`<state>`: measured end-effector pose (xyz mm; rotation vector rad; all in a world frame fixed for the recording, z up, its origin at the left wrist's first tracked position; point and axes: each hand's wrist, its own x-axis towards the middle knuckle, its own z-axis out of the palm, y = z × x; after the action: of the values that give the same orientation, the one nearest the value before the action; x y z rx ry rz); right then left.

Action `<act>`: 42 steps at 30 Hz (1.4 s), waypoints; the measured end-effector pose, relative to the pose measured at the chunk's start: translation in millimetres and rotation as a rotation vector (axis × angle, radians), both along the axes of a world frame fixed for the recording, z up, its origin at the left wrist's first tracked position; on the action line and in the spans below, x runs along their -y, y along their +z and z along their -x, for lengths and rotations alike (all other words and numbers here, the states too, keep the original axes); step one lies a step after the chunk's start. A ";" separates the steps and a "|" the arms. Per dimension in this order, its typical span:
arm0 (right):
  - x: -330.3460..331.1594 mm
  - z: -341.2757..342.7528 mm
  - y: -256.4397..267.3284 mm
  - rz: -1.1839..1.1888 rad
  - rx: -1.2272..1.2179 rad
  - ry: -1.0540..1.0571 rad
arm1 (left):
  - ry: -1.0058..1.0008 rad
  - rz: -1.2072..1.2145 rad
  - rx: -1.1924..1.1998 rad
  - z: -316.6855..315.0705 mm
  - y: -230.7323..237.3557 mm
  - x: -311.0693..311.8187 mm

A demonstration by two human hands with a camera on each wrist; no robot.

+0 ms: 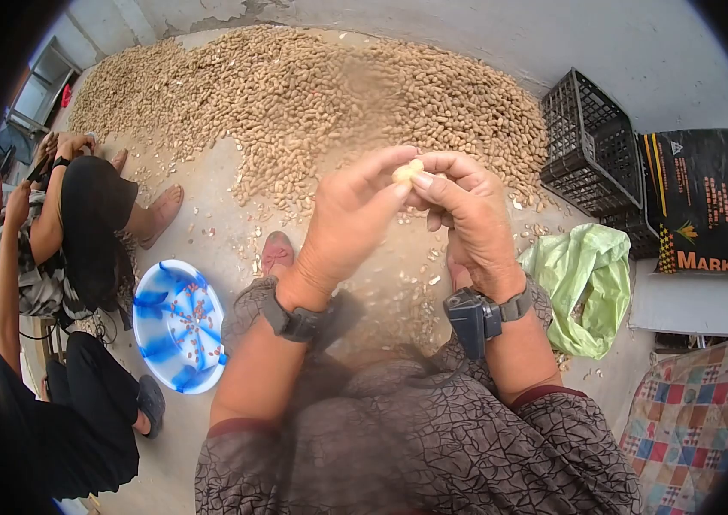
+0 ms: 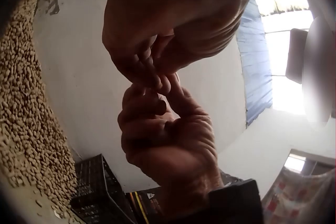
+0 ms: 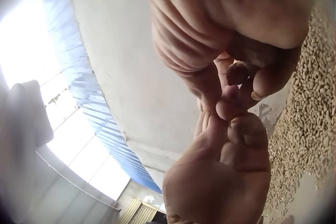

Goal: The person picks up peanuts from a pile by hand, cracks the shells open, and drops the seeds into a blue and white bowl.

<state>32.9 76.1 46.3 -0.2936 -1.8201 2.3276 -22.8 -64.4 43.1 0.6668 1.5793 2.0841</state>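
Note:
In the head view a pale peanut [image 1: 409, 171] sits between the fingertips of both hands, in front of my chest. My left hand [image 1: 355, 215] pinches it from the left with thumb and forefinger. From the other side my right hand [image 1: 473, 210] pinches it too, thumb laid along it and the other fingers curled in. The left wrist view has the left hand [image 2: 173, 19] above and the right hand [image 2: 168, 129] below, tips meeting; the peanut is hidden by fingers there. In the right wrist view the right hand [image 3: 231, 29] is uppermost, its fingertips against the left hand [image 3: 220, 176].
A wide heap of unshelled peanuts [image 1: 295, 112] spreads along the wall. To the left stand a blue-and-white basin [image 1: 151, 330] with some kernels and two seated people [image 1: 94, 202]. On the right are a black crate [image 1: 587, 146], a green bag [image 1: 583, 266] and a black printed sack [image 1: 707, 197].

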 end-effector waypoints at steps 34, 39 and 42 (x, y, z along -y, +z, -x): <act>-1.2 6.5 -10.3 0.292 0.021 0.115 | 0.118 -0.034 -0.065 1.3 11.9 6.1; 1.4 5.7 -4.9 0.224 0.000 0.094 | 0.106 -0.004 -0.062 -0.8 10.7 5.3; 5.0 4.4 1.1 0.176 -0.017 0.105 | 0.075 -0.027 -0.021 -1.0 10.1 5.6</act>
<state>28.4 71.1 47.5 -0.2047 -1.6640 2.5594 -21.8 -70.0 53.2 0.6504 1.6135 2.1629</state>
